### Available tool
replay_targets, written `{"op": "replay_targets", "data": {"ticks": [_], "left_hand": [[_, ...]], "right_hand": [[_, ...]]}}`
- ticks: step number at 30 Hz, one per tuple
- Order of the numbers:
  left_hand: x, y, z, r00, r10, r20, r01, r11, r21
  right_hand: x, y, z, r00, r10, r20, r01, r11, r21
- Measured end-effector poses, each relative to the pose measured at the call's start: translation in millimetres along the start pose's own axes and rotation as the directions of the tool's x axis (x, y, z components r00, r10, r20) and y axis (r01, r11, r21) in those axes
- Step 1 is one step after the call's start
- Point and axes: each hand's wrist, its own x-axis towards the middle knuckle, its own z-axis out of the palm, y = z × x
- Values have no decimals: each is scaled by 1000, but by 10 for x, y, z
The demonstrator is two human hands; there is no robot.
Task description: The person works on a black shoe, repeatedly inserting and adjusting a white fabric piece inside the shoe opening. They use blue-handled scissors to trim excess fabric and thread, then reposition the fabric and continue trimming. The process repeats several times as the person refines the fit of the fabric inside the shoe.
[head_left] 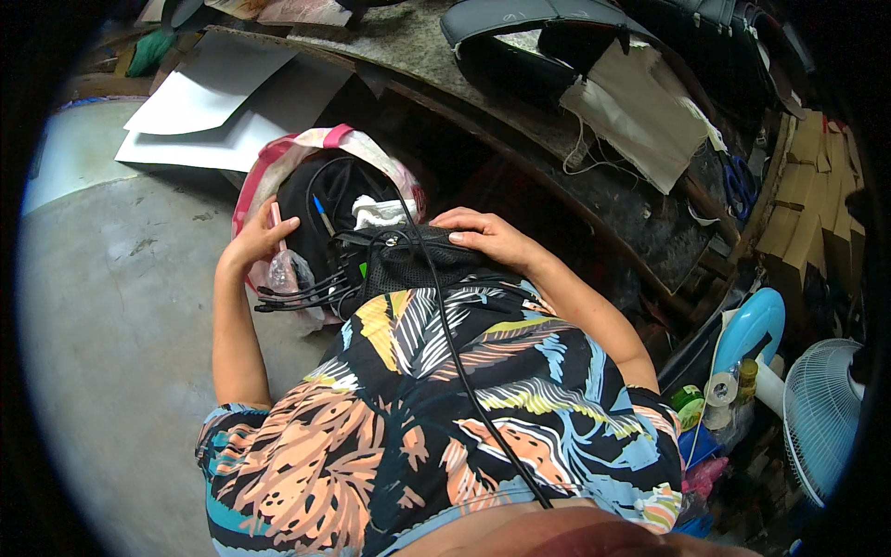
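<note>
"Since the black mesh pouch (408,266) is right up by the patterned shirt (408,418), what's each hand doing?"

"Right hand (487,234) is loosely curved over the pouch's top edge, probably steadying it. Left hand (251,241), left of the pouch, is half-curled at the pink-and-white bag (336,137), likely keeping its side back. Can't tell if it's really gripping that pink strip (277,223)."

"And around it?"

"Black cables (306,297) bunched left of the pouch, white cloth (384,213) and blue pen (322,213) just beyond it. Further out, white sheets (209,88) past its far left, fan (821,418) off to its right."
</note>
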Motion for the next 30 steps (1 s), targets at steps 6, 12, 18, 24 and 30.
{"op": "replay_targets", "data": {"ticks": [6, 12, 18, 24, 30], "left_hand": [[-199, 497, 205, 843, 536, -43, -443, 737, 511], [-15, 685, 455, 726, 687, 36, -472, 459, 752], [-43, 646, 452, 781, 624, 29, -434, 508, 744], [-91, 649, 565, 682, 718, 138, -476, 292, 829], [-243, 832, 298, 812, 541, 218, -529, 526, 666]], "right_hand": [[2, -9, -4, 999, 23, 29, -21, 999, -42], [-24, -10, 6, 999, 45, 9, -45, 999, -3], [-56, 2, 50, 999, 44, 10, -44, 999, 2], [-104, 24, 52, 998, 60, 9, -60, 998, -15], [-111, 20, 65, 999, 37, 1, -37, 996, -85]]}}
